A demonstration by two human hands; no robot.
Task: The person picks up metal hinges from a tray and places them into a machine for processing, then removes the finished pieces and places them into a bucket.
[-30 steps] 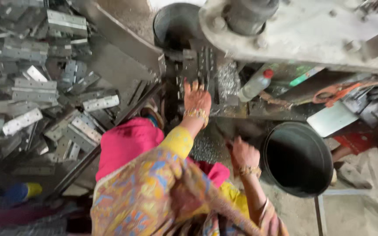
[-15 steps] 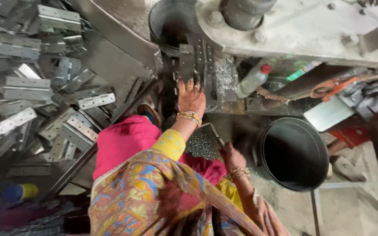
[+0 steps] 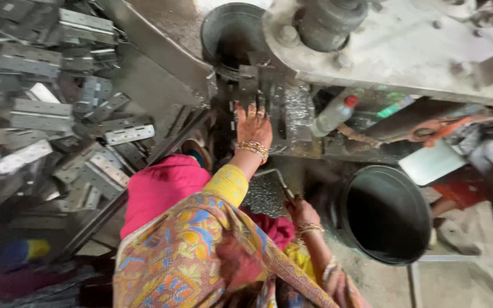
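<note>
1. Left hand (image 3: pixel 254 125), fingers spread, presses a metal plate (image 3: pixel 250 91) under the press (image 3: pixel 406 45).
2. Right hand (image 3: pixel 299 210), below the press, seems curled on a tray (image 3: pixel 266 191).
3. Plate looks stiff, sharp-edged; grip its flat faces.

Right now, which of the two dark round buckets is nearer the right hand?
The large black bucket at lower right, beside the right hand. The other bucket sits at the top, beyond the left hand.

A small grey metal plate (image 3: pixel 250 85) lies flat in the press.
</note>
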